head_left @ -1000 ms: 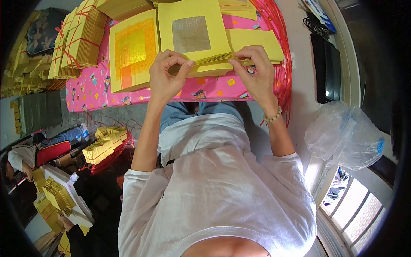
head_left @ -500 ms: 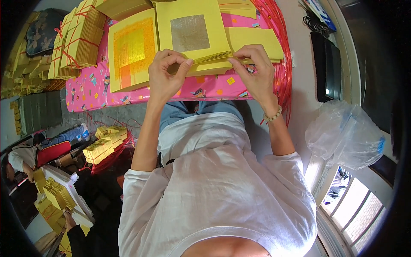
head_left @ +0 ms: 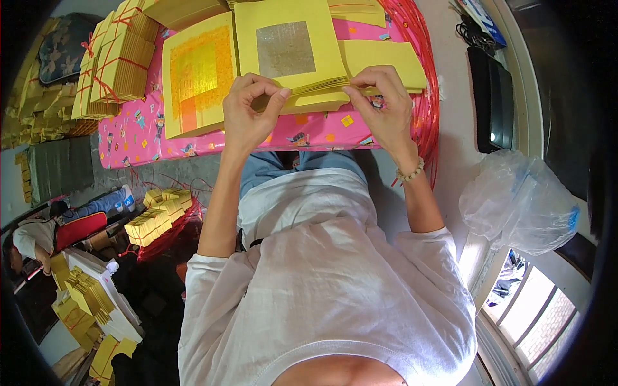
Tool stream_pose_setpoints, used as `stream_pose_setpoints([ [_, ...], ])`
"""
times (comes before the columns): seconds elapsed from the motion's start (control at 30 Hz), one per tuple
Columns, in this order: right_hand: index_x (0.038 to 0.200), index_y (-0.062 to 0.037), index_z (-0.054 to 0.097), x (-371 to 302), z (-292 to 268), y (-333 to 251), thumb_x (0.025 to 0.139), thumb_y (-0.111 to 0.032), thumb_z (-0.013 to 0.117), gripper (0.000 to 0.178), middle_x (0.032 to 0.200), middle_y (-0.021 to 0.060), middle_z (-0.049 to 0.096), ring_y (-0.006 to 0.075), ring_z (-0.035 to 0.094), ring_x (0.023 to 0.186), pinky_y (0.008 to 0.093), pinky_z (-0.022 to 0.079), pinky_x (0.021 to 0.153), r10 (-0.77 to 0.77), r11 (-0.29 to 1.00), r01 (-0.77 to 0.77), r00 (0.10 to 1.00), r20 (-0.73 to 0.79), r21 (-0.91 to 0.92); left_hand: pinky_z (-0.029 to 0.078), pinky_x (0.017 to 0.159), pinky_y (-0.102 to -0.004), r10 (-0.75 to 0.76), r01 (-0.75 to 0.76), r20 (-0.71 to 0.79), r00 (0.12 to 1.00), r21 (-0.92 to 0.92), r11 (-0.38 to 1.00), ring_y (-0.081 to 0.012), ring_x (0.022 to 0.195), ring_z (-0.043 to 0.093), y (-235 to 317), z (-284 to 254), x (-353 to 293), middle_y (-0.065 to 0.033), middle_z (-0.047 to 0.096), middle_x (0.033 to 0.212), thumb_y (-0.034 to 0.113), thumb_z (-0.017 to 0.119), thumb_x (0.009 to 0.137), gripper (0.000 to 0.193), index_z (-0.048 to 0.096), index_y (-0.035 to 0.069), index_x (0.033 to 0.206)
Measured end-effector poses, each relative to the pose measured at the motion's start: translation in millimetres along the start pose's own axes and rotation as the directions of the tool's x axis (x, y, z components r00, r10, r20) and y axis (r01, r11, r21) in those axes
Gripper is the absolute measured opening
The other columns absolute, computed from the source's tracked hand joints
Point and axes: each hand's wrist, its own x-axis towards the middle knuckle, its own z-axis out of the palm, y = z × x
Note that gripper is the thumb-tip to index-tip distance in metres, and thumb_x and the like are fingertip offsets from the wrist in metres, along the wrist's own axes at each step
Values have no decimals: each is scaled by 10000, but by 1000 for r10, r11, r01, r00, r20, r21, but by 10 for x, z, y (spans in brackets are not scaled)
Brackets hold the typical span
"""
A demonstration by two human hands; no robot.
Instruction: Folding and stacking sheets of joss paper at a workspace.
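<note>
In front of me lies a stack of yellow paper sheets [head_left: 328, 45], its top sheet bearing a silver square. My left hand [head_left: 252, 116] pinches the near left corner of a thin sheaf of these sheets between thumb and fingers. At the near right corner, my right hand [head_left: 385, 109] pinches the same sheaf. Its near edge is raised slightly above the sheets below, showing several thin layers. Left of it, touching its side, is another yellow stack [head_left: 170, 96] with a gold square on orange. Plain yellow paper [head_left: 386, 58] lies beside my right hand.
A pink patterned cloth [head_left: 145, 138] covers the table. Bundles tied with red string [head_left: 122, 58] stand at its left; red strands [head_left: 425, 122] hang over its right edge. A clear plastic bag [head_left: 515, 199] sits right. Lower left, a person [head_left: 32, 238] is near a white table [head_left: 122, 309].
My hands and the pinched sheaf look almost unmoved. At lower left, another person's dark-sleeved hand has drawn back from the yellow bundles on the white table.
</note>
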Motion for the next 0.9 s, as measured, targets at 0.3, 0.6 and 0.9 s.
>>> stream_pose_setpoints([
  [0.3, 864, -47, 647, 14, 3, 7, 774, -85, 740, 135, 885, 60, 590, 197, 634, 794, 308, 516, 690, -3, 1000, 3, 1000, -12, 2, 455, 728, -321, 4, -4, 0, 1000, 6, 1000, -206, 777, 587, 1, -1, 18, -64, 646, 761, 142, 744, 764, 117, 704, 34, 742],
  [0.6, 879, -42, 643, 13, -4, -4, 773, -79, 739, 147, 886, 65, 590, 202, 629, 789, 312, 515, 687, -13, 1000, 13, 1000, -18, -3, 454, 725, -318, 8, -8, -3, 1000, -3, 1000, -204, 774, 584, 10, 2, 5, -65, 643, 758, 130, 745, 762, 107, 703, 34, 741],
  [0.9, 890, -41, 639, 14, 14, 15, 778, -76, 735, 151, 889, 67, 593, 199, 631, 786, 310, 521, 693, -9, 1000, 9, 1000, -13, 4, 450, 720, -317, 4, -4, 0, 1000, 4, 1000, -201, 772, 581, 6, -2, 8, -60, 641, 760, 128, 745, 761, 106, 700, 36, 734],
])
